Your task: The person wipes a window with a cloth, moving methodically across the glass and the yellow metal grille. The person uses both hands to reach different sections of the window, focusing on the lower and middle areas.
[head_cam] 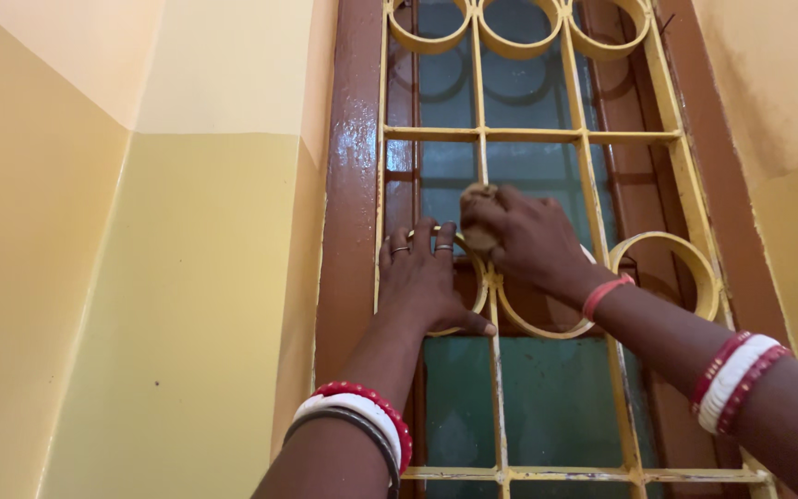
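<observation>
Window grille (528,135): yellow-painted metal bars with ring ornaments, set in a glossy brown wooden frame (351,185). The top row of rings is cut off by the upper edge of the view; the bottom rail runs out of view at the lower right.

Glass panes (556,397): frosted blue-green behind the grille; nothing can be made out through them.

Left hand (429,277): laid flat on the grille at the middle row of rings, fingers curled over a ring's (477,277) upper arc, thumb stretched right along its lower edge. Two finger rings show. The hand covers most of that ring. It grips the bar only, holding no loose item.

Right hand (521,236): closed around a small tan pad (480,212) (possibly sandpaper or a scrubbing sponge; material cannot be told), pressed against the vertical bar just above the left hand. Only the pad's top and lower end show between the fingers. The two hands sit close, nearly touching.

Wrists: red and white bangles on both forearms, plus a red band at the right wrist (604,294). Both arms are cut off at the lower edge.

Walls (187,277): two-tone yellow and cream, either side of the frame.
</observation>
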